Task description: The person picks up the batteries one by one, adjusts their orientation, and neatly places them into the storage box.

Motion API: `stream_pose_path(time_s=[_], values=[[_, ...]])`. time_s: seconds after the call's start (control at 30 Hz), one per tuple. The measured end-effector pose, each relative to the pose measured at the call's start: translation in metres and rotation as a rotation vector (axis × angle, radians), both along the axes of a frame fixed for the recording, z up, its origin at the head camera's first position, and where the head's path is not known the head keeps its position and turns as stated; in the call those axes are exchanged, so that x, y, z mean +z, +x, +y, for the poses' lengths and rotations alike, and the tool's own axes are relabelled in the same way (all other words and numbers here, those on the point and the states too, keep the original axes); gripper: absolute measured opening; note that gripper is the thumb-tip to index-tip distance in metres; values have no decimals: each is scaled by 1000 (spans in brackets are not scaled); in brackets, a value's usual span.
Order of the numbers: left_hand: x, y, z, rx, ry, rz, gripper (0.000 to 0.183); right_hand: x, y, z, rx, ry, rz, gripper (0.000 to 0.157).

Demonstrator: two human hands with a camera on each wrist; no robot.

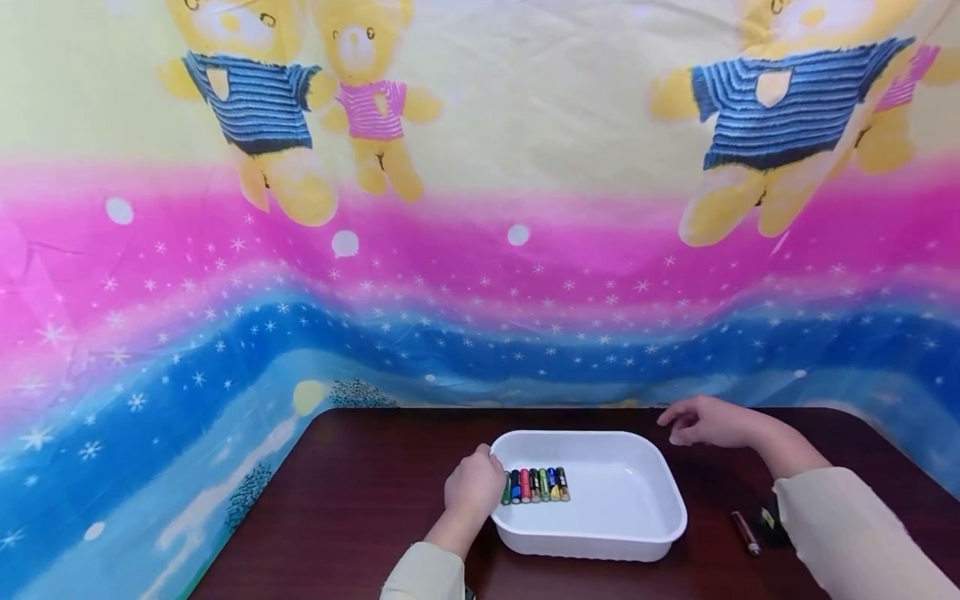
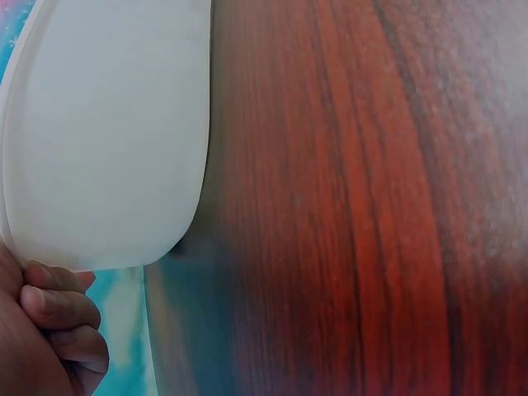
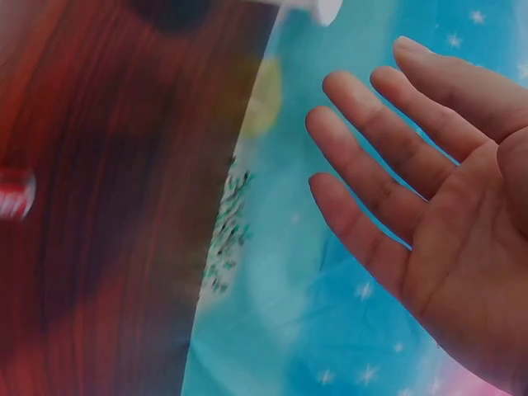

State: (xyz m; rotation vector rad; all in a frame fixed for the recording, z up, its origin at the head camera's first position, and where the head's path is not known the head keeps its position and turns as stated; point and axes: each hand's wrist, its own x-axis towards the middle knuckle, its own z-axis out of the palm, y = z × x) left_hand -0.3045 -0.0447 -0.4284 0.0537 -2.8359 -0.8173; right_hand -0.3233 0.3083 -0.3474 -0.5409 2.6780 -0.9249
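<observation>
A white plastic tray (image 1: pixel 588 542) stands on the dark table, with a row of several batteries (image 1: pixel 536 485) side by side along its left part. My left hand (image 1: pixel 476 483) grips the tray's left rim; in the left wrist view its curled fingers (image 2: pixel 62 309) are at the tray's corner. Beyond the tray's right rim, my right hand (image 1: pixel 708 422) is in the air and holds nothing. Its fingers are extended and the palm shows in the right wrist view. A dark red battery (image 1: pixel 746 533) lies on the table right of the tray.
The dark red-brown wooden table (image 1: pixel 337 500) has rounded far corners. A printed cloth (image 1: pixel 480 275) with teddy bears and snowflakes hangs behind it and along its sides. A small black object (image 1: pixel 769 527) shows beside the right sleeve. A blurred red end (image 3: pixel 15 194) appears in the right wrist view.
</observation>
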Motion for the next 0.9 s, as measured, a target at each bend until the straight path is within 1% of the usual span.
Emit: stream_pose_path(time_s=[0.13,0.37,0.53,0.67,0.83,0.9], values=[[0,0,0,-4,-17,23,29,-4,6,15,6,11,2,34],[0,0,1,-2,-9,4,30,-14,20,33,26,41,6,34],[-1,0,1,-3,5,-3,31,-24,29,43,54,9,-32,35],[0,0,1,-2,11,-6,31,-34,36,50,65,-2,-61,40],[-1,0,2,-2,5,2,31,-48,46,56,30,25,-105,43],[-1,-1,1,-2,1,9,30,-52,50,58,28,36,-103,44]])
